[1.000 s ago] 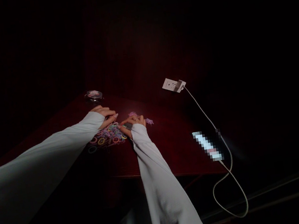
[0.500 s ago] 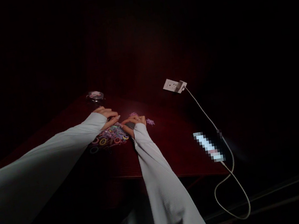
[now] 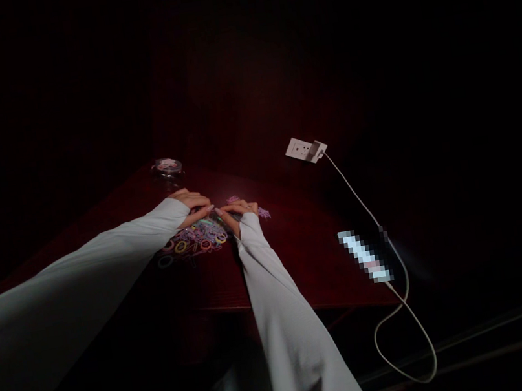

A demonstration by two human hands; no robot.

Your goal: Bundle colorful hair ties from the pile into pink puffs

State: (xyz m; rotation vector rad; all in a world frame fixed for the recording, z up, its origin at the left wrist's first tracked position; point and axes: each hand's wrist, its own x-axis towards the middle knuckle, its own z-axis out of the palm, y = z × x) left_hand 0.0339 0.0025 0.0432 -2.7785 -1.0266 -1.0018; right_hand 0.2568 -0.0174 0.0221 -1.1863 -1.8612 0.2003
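Note:
My left hand point(image 3: 194, 207) and my right hand point(image 3: 238, 212) meet fingertip to fingertip over a pile of small colourful bands and rings point(image 3: 198, 236). The fingers of both are bent and pinched together. Whatever they hold is too small and dim to make out. Several larger rings, such as a yellow ring point(image 3: 180, 247), lie at the near side of the pile. Behind my right hand is a small pink-purple bunch point(image 3: 233, 199), and a similar bunch point(image 3: 264, 212) sits to its right. A clear round jar point(image 3: 169, 170) with a dark lid stands beyond my left hand.
The dark red table point(image 3: 282, 271) ends at a front edge below my forearms. A blurred-out lit device point(image 3: 364, 257) lies on the right, joined to a white cable point(image 3: 359, 197). That cable runs from a plug in a white socket plate point(image 3: 299, 149) and hangs past the table edge.
Both hands have shifted slightly to the right. Their fingertips have come closer together, and more of the pile shows beneath them.

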